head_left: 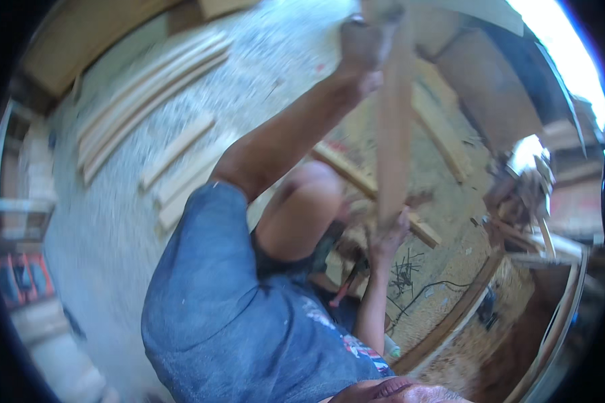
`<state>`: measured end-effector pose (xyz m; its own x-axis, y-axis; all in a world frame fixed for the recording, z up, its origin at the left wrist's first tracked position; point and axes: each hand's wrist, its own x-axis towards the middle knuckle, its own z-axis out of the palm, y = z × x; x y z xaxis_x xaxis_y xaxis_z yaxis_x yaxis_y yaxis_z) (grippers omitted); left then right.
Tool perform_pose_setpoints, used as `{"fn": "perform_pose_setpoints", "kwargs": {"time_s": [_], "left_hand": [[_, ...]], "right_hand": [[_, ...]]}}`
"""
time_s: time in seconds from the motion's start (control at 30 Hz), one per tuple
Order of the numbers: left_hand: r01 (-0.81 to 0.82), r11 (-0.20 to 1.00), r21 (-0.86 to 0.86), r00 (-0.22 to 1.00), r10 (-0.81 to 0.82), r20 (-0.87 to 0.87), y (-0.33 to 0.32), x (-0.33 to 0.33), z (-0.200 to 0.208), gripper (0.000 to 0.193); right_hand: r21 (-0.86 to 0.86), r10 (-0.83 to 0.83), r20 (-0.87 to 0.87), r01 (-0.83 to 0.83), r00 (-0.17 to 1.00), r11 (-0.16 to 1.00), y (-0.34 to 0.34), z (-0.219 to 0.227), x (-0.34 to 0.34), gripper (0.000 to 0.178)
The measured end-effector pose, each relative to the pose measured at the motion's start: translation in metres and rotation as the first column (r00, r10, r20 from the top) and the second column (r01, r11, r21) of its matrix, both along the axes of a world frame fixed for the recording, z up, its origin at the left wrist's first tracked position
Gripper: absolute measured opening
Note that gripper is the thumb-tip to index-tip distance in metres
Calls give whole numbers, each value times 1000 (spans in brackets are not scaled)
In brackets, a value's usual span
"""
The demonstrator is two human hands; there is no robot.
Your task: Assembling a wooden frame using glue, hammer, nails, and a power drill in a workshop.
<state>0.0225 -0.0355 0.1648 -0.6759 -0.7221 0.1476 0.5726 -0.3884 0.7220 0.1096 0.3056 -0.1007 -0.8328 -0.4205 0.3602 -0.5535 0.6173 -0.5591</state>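
A long, flat wooden board (393,127) stretches away from me, held by both hands. At its far end, my left hand (364,46) is closed on the board's edge, at the end of my outstretched arm; motion smears the fingers. Nearer my body, my right hand (388,236) grips the board's near end. Beneath the board, a narrower wood strip (346,169) crosses at a slant on the floor. Another wood piece (440,134) lies to the right of the board.
Several long strips (154,94) and shorter wood pieces (178,151) lie on the floor to the left. Dark nails (405,272) are scattered beside my right forearm, near a black cord (444,285). A wooden frame (450,319) borders the lower right. An orange-and-black object (23,279) stands far left.
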Motion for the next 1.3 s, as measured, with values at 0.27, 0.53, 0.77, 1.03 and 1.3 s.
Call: {"fn": "perform_pose_setpoints", "kwargs": {"time_s": [0.27, 0.53, 0.77, 1.03, 1.3], "left_hand": [[-320, 944, 83, 946, 315, 72, 11, 52, -99, 55], [-246, 968, 53, 957, 233, 174, 8, 54, -176, 53], [-106, 994, -24, 947, 108, 304, -39, 99, -235, 59], [246, 916, -317, 584, 121, 802, -36, 182, -358, 55], [156, 440, -884, 16, 894, 448, -122, 346, -493, 48]], "right_hand": [[266, -198, 302, 117, 933, 957, 7, -34, -46, 51], [254, -112, 383, 12, 917, 967, 66, -134, -142, 53], [499, -60, 281, -92, 958, 862, -4, -97, -114, 58], [629, -108, 311, -119, 944, 768, 11, -116, -140, 58], [610, -82, 257, -96, 963, 786, 9, -129, -151, 59]]}}
